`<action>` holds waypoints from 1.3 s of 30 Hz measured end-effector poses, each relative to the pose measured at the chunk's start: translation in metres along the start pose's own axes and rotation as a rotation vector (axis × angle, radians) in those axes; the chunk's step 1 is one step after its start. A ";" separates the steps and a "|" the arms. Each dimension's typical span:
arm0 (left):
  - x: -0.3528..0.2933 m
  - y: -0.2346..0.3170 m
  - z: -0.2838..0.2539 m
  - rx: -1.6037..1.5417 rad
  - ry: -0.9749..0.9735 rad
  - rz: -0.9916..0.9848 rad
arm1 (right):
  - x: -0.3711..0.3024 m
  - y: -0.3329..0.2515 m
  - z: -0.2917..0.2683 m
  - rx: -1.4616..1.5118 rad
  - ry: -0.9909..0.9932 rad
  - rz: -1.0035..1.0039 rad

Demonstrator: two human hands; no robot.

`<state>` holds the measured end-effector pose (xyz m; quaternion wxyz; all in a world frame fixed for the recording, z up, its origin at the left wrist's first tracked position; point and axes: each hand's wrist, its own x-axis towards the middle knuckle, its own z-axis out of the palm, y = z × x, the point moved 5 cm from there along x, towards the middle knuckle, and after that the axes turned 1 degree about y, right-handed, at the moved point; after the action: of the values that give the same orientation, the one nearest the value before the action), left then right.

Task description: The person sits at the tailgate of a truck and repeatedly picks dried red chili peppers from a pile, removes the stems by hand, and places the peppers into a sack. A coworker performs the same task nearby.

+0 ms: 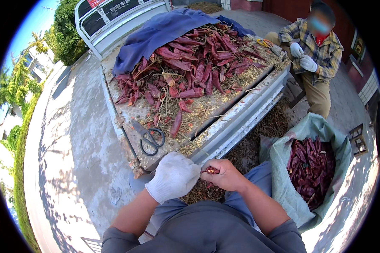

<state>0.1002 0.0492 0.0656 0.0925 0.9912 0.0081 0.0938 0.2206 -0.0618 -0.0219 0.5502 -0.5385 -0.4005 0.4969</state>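
A dried red chili pepper (211, 170) with pale seeds showing at its end is between my two hands, over my lap. My bare right hand (228, 175) is closed round it. In a white knit glove, my left hand (173, 177) has its fingers pressed together against the pepper's left side; they hide part of it. Just beyond the glove, black-handled scissors (152, 141) lie on the truck bed's corner. Past them rises a heap of dried red chili peppers (194, 63), partly under a dark blue cloth (156, 33). Loose stems and yellow seeds are scattered around the heap.
To my right stands a pale green woven sack (280, 168) holding dried chilies. The truck bed's metal edge (236, 126) runs close ahead of my knees. At the far right sits a person (312, 59) in white gloves, near orange-handled scissors (266, 44). Stem litter covers the ground below.
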 end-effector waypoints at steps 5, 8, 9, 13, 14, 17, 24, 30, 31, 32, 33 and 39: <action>-0.016 0.002 0.012 -0.166 0.309 -0.054 | 0.001 0.035 0.020 0.967 0.016 -0.005; -0.023 0.001 0.024 -0.234 0.146 -0.132 | -0.002 0.032 0.004 1.061 0.065 -0.137; -0.024 0.000 0.027 -0.259 0.055 -0.165 | -0.006 0.029 -0.004 0.943 0.084 -0.115; -0.011 0.005 0.008 -0.188 -0.119 -0.305 | -0.023 -0.003 -0.020 0.439 0.196 0.017; -0.011 0.001 0.005 -0.229 -0.094 -0.353 | -0.024 -0.006 -0.019 0.405 0.184 0.027; 0.002 0.003 -0.010 -0.375 0.047 -0.261 | -0.025 -0.013 -0.015 0.330 0.147 0.066; -0.009 -0.003 0.032 -0.663 0.274 -0.048 | -0.025 0.011 0.001 0.382 0.057 0.225; -0.016 -0.009 0.063 -1.220 0.364 -0.211 | -0.077 -0.029 -0.038 0.118 0.415 0.126; -0.016 -0.009 0.065 -1.300 0.366 -0.232 | -0.100 -0.042 -0.060 0.003 0.557 0.074; -0.018 -0.009 0.067 -1.286 0.282 -0.289 | -0.123 -0.054 -0.083 -0.120 0.709 0.031; -0.021 -0.010 0.067 -1.267 0.201 -0.346 | -0.147 -0.065 -0.107 -0.265 0.863 0.000; -0.057 -0.019 0.086 -1.208 0.134 -0.561 | -0.208 -0.104 -0.165 -1.375 1.242 0.061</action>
<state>0.0605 0.0509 -0.0312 0.6515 0.7176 0.2173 0.1157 0.3554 -0.2895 0.0839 0.2124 -0.9265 -0.2262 -0.2130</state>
